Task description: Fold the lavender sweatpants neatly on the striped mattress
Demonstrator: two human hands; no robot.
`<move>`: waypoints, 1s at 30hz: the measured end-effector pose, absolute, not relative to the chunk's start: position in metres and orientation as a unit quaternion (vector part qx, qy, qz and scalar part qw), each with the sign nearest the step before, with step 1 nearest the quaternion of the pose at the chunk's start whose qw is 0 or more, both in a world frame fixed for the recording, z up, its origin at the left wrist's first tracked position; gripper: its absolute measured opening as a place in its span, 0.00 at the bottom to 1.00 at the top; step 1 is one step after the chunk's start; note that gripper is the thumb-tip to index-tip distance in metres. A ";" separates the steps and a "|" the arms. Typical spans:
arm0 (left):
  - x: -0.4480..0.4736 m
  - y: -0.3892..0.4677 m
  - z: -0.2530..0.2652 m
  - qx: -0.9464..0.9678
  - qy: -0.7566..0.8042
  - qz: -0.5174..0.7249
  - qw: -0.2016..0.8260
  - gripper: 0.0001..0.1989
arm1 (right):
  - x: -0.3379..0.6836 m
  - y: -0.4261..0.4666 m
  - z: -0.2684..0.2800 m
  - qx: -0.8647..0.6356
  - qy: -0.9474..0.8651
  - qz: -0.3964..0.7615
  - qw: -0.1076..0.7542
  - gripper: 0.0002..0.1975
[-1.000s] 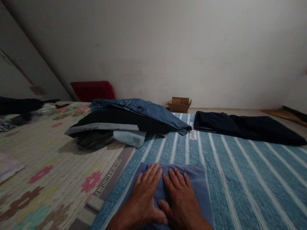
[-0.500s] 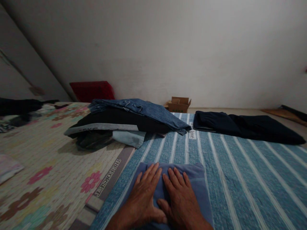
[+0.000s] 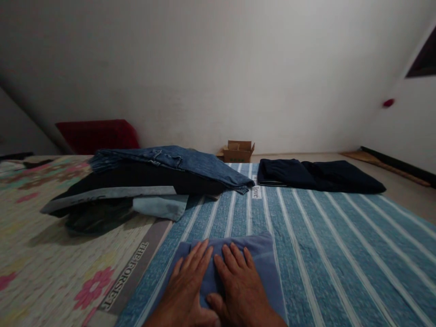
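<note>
**Both palms flat on a folded blue cloth**

The left hand (image 3: 185,286) and the right hand (image 3: 240,288) lie side by side, palms down, on a folded blue cloth (image 3: 264,261) at the near edge of the view. The fingers are stretched out and point away from the person; the thumbs meet or nearly meet at the near side. Neither hand's grip is closed on anything: both are released and spread flat, touching only the top of the cloth.

The cloth rests on a striped blue sheet (image 3: 323,236) that covers the right part of the bed and bears a small white label with lettering further off. To the left of it lies a floral mat (image 3: 51,254) with a grey border printed with words.

Far and to the left of the hands sits a pile of clothes: jeans (image 3: 190,161) on top, a dark garment (image 3: 136,175) beneath, and a pale blue piece (image 3: 160,206) sticking out at the near side. Far and to the right, well apart from the pile, a folded navy garment (image 3: 320,175) lies on the sheet. Beyond the bed, a small cardboard box (image 3: 238,151) stands against the wall, and a red cushion (image 3: 97,135) leans there at the far left.
</note>
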State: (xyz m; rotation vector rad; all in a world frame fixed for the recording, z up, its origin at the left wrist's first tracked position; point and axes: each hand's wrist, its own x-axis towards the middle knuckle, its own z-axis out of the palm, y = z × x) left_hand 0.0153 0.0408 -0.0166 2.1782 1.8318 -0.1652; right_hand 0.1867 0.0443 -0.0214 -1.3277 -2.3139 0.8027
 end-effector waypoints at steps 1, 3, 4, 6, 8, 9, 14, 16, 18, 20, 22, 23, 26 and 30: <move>0.016 0.041 -0.016 0.755 0.637 -0.061 0.144 0.54 | 0.187 0.044 -0.019 -0.468 -0.816 0.288 0.180 0.33; 0.016 0.042 -0.015 0.755 0.637 -0.065 0.142 0.54 | 0.188 0.044 -0.016 -0.466 -0.816 0.292 0.181 0.33; 0.016 0.042 -0.015 0.756 0.636 -0.066 0.140 0.53 | 0.188 0.044 -0.015 -0.465 -0.816 0.293 0.179 0.33; 0.016 0.042 -0.016 0.756 0.636 -0.070 0.134 0.53 | 0.188 0.045 -0.015 -0.464 -0.818 0.289 0.177 0.33; 0.016 0.043 -0.018 0.759 0.636 -0.070 0.122 0.52 | 0.189 0.045 -0.015 -0.463 -0.821 0.281 0.177 0.32; 0.015 0.043 -0.018 0.761 0.635 -0.069 0.116 0.52 | 0.189 0.044 -0.015 -0.464 -0.822 0.278 0.179 0.32; 0.018 0.042 -0.016 0.758 0.639 -0.073 0.110 0.52 | 0.188 0.043 -0.014 -0.464 -0.821 0.276 0.187 0.32; 0.018 0.041 -0.014 0.758 0.639 -0.068 0.115 0.53 | 0.188 0.042 -0.015 -0.464 -0.822 0.272 0.190 0.32; 0.017 0.040 -0.013 0.763 0.634 -0.052 0.115 0.54 | 0.187 0.042 -0.016 -0.464 -0.823 0.267 0.190 0.32; 0.012 0.040 -0.012 0.774 0.622 -0.022 0.115 0.52 | 0.187 0.042 -0.018 -0.462 -0.825 0.263 0.191 0.32; 0.006 0.040 -0.011 0.786 0.607 0.020 0.114 0.45 | 0.188 0.043 -0.021 -0.457 -0.827 0.262 0.197 0.32; 0.002 0.040 -0.011 0.789 0.603 0.038 0.111 0.40 | 0.188 0.043 -0.021 -0.456 -0.827 0.260 0.203 0.32; -0.010 0.042 -0.016 0.788 0.609 0.063 0.073 0.25 | 0.188 0.043 -0.023 -0.456 -0.823 0.258 0.220 0.32; -0.022 0.046 -0.037 0.796 0.598 0.090 0.012 0.21 | 0.186 0.044 -0.022 -0.457 -0.820 0.264 0.222 0.32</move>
